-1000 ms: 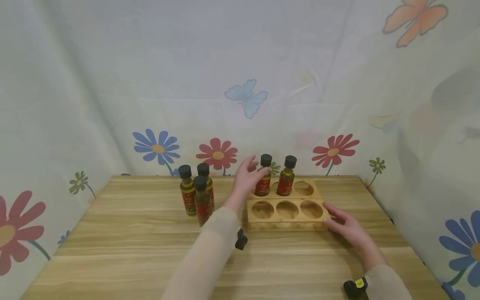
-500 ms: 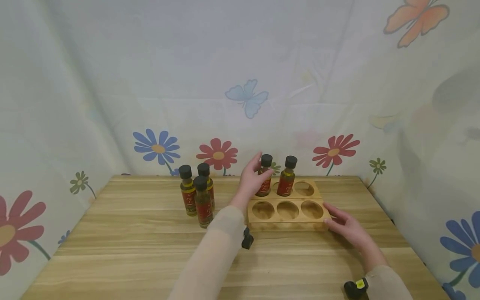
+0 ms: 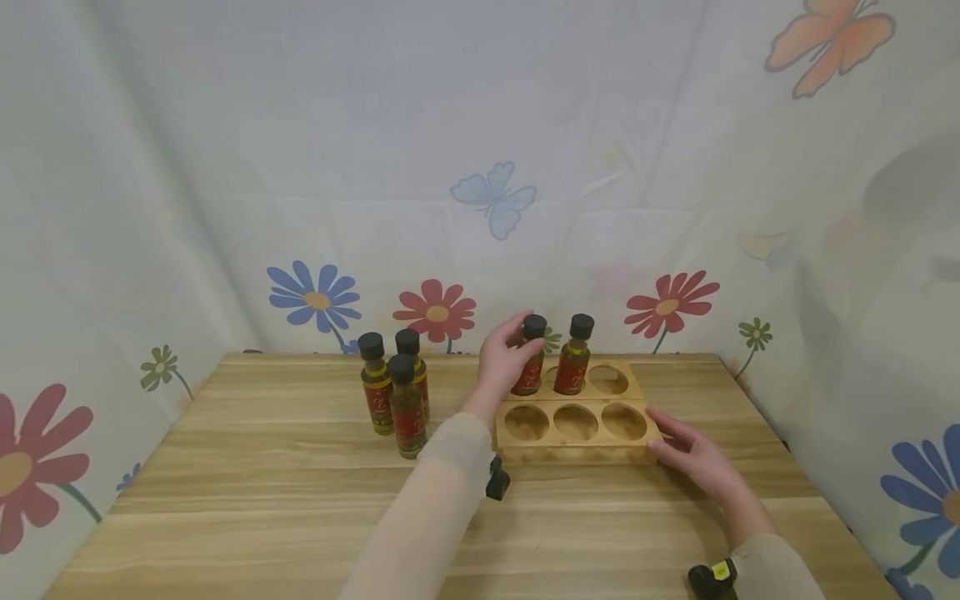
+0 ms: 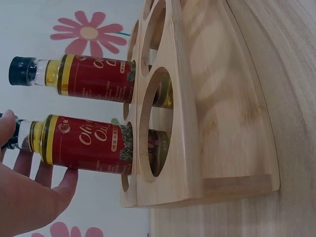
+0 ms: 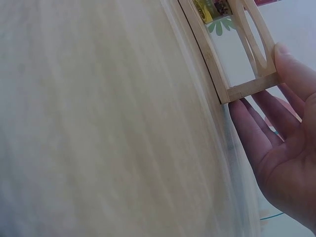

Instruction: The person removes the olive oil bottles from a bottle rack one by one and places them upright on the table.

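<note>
My left hand holds a small olive oil bottle by its black cap and neck, with the thumb at the cap and the fingers along the far side. That bottle stands in the back left hole of a two-tier wooden bottle rack. A second olive oil bottle sits upright in the back middle hole. At the rack's right end my right hand grips the edge, thumb at the front corner and fingers along the side. In the right wrist view the rack's end panel meets the thumb and fingers.
Left of the rack, three more capped bottles stand close together: a back left bottle, a back right bottle and a front bottle. All are on the wooden table. A flower-printed cloth hangs behind.
My left hand has moved slightly right and closed in around the top of the back left bottle. The right hand and the rack stay in place.
</note>
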A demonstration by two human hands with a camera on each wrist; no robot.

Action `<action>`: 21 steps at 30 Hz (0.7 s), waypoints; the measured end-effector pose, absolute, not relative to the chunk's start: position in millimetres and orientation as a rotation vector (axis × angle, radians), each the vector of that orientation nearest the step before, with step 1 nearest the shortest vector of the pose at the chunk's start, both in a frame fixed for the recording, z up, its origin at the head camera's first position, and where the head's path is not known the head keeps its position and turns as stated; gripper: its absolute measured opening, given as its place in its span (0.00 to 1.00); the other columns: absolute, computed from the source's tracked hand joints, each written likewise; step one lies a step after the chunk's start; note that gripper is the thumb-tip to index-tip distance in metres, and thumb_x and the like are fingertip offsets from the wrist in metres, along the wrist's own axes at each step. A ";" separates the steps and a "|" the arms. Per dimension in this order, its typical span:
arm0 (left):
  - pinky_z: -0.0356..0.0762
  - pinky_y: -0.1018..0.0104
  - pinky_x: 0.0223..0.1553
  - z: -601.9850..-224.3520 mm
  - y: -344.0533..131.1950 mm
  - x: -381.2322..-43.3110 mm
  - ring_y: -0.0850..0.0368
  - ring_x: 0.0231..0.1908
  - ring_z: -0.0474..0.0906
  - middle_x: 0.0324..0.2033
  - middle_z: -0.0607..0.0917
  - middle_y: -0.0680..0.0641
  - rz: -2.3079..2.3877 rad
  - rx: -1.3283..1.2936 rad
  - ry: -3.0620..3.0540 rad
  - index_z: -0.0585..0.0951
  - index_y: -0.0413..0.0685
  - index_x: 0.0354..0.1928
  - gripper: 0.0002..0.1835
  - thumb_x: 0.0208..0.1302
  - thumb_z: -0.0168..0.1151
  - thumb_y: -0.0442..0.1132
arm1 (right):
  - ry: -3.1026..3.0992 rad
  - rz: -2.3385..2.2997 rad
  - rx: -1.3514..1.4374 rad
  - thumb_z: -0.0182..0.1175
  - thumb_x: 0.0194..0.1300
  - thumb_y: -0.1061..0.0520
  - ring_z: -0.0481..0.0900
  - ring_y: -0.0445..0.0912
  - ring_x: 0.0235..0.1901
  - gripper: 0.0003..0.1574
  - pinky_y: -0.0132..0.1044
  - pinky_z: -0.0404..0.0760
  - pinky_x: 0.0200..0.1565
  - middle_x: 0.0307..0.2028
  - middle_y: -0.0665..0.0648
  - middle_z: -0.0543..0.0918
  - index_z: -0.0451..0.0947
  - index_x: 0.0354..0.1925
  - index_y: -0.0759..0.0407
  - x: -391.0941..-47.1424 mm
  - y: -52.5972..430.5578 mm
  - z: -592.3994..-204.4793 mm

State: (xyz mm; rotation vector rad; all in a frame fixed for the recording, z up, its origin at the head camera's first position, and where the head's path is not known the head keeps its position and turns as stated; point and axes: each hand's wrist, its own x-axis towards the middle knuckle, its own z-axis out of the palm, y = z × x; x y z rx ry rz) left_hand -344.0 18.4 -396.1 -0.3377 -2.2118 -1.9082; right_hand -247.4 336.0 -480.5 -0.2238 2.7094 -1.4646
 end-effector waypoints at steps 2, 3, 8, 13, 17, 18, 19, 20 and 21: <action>0.74 0.52 0.58 -396.8 18.0 -343.7 0.49 0.55 0.78 0.53 0.84 0.45 -1.913 -0.330 -2.193 0.77 0.52 0.66 0.28 0.63 0.70 0.37 | 2.707 -1.463 -0.226 0.58 0.72 0.43 0.64 0.66 0.66 0.43 0.59 0.66 0.63 0.73 0.68 0.57 0.57 0.75 0.58 -247.9 336.0 -480.9; 0.74 0.53 0.58 -397.0 17.8 -343.6 0.49 0.55 0.78 0.52 0.85 0.45 -1.916 -0.323 -2.186 0.77 0.51 0.65 0.28 0.63 0.70 0.38 | 2.707 -1.465 -0.227 0.59 0.72 0.43 0.64 0.66 0.66 0.43 0.59 0.66 0.63 0.73 0.68 0.57 0.57 0.75 0.59 -248.2 336.1 -481.1; 0.73 0.53 0.58 -398.0 16.8 -342.3 0.50 0.54 0.78 0.47 0.86 0.45 -1.948 -0.306 -2.137 0.79 0.52 0.64 0.27 0.62 0.71 0.38 | 2.714 -1.466 -0.228 0.59 0.72 0.45 0.67 0.65 0.65 0.42 0.47 0.71 0.61 0.73 0.68 0.57 0.58 0.75 0.58 -249.0 338.2 -482.9; 0.74 0.54 0.57 -398.9 16.1 -339.7 0.49 0.53 0.78 0.48 0.86 0.45 -1.983 -0.302 -2.090 0.80 0.52 0.62 0.26 0.61 0.71 0.37 | 2.712 -1.476 -0.236 0.59 0.72 0.45 0.68 0.65 0.64 0.41 0.27 0.71 0.54 0.73 0.68 0.58 0.58 0.75 0.59 -249.0 339.0 -484.1; 0.75 0.55 0.57 -398.3 16.4 -338.9 0.49 0.53 0.78 0.50 0.86 0.44 -2.032 -0.294 -2.048 0.80 0.52 0.62 0.25 0.62 0.70 0.35 | 2.708 -1.481 -0.240 0.59 0.72 0.45 0.67 0.65 0.65 0.41 0.26 0.71 0.53 0.73 0.68 0.57 0.58 0.75 0.59 -248.5 338.8 -483.2; 0.75 0.55 0.57 -397.7 16.8 -338.7 0.50 0.53 0.78 0.50 0.85 0.44 -2.039 -0.291 -2.039 0.80 0.52 0.62 0.25 0.62 0.70 0.35 | 2.706 -1.485 -0.241 0.59 0.72 0.45 0.67 0.65 0.65 0.41 0.25 0.70 0.53 0.73 0.68 0.57 0.58 0.75 0.59 -248.4 338.8 -483.0; 0.75 0.56 0.57 -397.3 17.3 -338.7 0.49 0.53 0.78 0.49 0.85 0.44 -2.047 -0.293 -2.024 0.81 0.52 0.61 0.24 0.62 0.70 0.34 | 2.705 -1.486 -0.240 0.59 0.72 0.45 0.67 0.65 0.65 0.41 0.24 0.70 0.53 0.73 0.68 0.57 0.58 0.75 0.59 -248.4 338.8 -482.7; 0.75 0.56 0.57 -396.7 17.8 -338.7 0.49 0.53 0.78 0.49 0.85 0.44 -2.052 -0.294 -2.010 0.81 0.52 0.61 0.24 0.62 0.69 0.33 | 2.703 -1.489 -0.237 0.59 0.72 0.45 0.67 0.65 0.65 0.42 0.24 0.70 0.53 0.73 0.67 0.57 0.58 0.75 0.58 -248.4 338.8 -482.4; 0.75 0.56 0.57 -395.7 18.4 -338.1 0.49 0.52 0.78 0.49 0.85 0.43 -2.055 -0.299 -1.995 0.81 0.51 0.61 0.24 0.62 0.69 0.32 | 2.699 -1.493 -0.236 0.59 0.72 0.45 0.67 0.65 0.65 0.42 0.24 0.70 0.52 0.73 0.68 0.57 0.58 0.75 0.58 -248.4 338.7 -482.1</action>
